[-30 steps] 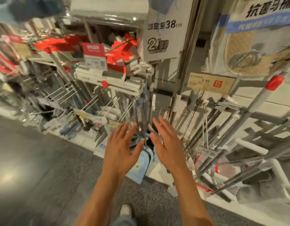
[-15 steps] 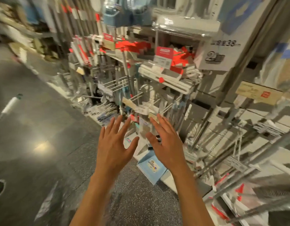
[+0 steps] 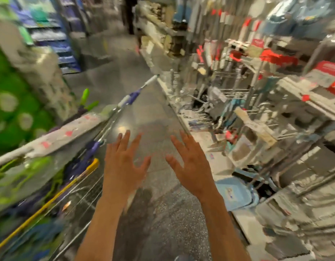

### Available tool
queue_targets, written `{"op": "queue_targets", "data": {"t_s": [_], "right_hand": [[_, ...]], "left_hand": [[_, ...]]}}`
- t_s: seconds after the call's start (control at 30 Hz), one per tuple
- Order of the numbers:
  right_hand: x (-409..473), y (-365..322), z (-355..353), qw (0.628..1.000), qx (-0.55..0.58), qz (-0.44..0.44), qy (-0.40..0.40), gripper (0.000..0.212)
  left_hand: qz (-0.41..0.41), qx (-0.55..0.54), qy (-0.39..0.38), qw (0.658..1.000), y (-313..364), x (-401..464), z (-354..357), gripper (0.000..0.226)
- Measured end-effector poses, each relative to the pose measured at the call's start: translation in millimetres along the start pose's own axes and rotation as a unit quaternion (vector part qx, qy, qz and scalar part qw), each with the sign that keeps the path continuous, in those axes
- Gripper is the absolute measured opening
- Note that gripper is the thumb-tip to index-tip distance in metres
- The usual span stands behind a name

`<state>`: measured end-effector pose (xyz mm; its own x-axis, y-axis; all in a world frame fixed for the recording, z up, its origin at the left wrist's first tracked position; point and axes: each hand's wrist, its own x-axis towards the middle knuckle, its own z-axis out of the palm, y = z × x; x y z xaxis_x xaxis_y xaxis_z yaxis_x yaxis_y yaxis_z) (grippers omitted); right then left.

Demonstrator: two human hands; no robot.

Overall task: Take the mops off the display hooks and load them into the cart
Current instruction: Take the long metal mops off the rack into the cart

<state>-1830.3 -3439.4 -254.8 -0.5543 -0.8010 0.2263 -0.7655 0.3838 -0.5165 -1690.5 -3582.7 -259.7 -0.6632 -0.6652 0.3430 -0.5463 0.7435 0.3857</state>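
Head view shows our left hand [image 3: 123,166] and right hand [image 3: 191,166] spread and empty between the cart [image 3: 83,189] at left and the mops [image 3: 228,59] far right, so we judge the next reach goes right.

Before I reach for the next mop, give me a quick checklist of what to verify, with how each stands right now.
1. Left hand free: ok, fingers spread, holding nothing.
2. Right hand free: ok, fingers spread, holding nothing.
3. Cart close by: ok, it stands just left of the left hand.
4. Room in the cart: cannot tell; a purple-handled mop and a yellow handle already lie in it, and the picture is blurred.
5. Display hooks facing you: not ok, they sit off to the right while the hands point down the aisle floor.
6. Next mop picked out: cannot tell, the rack is too blurred.
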Motion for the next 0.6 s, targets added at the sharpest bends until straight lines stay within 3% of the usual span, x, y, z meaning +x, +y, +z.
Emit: {"op": "queue_targets", "data": {"t_s": [0.27, 0.47, 0.6], "right_hand": [[-1, -104, 60, 0.992, 0.021, -0.114, -0.054, 0.080], [4, -132, 80, 0.980, 0.034, -0.156, -0.120, 0.087], [25, -140, 93, 0.969, 0.063, -0.189, -0.148, 0.094]], "left_hand": [[-0.124, 0.026, 0.066, 0.990, -89, -64, -76, 0.067], [-0.193, 0.028, 0.065, 0.979, -115, -97, -89, 0.066], [-0.249, 0.033, 0.083, 0.964, -126, -96, -93, 0.080]]}}
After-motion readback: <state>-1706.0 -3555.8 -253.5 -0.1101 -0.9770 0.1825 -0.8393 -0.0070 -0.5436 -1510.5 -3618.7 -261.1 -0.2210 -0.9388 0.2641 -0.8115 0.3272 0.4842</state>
